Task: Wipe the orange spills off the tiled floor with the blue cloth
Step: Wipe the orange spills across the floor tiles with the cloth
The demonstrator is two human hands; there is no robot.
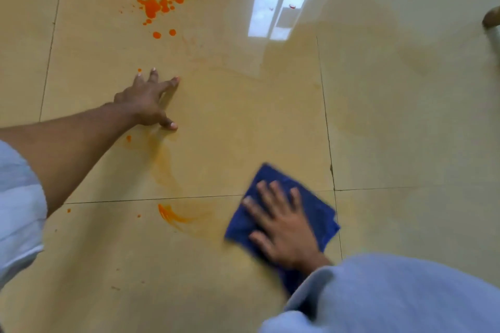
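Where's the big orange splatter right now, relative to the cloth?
The big splatter lies at the head view's upper left, beyond the left hand braced on the floor, far from the blue cloth at lower right.

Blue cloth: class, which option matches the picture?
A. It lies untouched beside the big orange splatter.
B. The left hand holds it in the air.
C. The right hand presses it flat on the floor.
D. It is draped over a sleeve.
C: the right hand lies spread flat on the blue cloth on the tiled floor.
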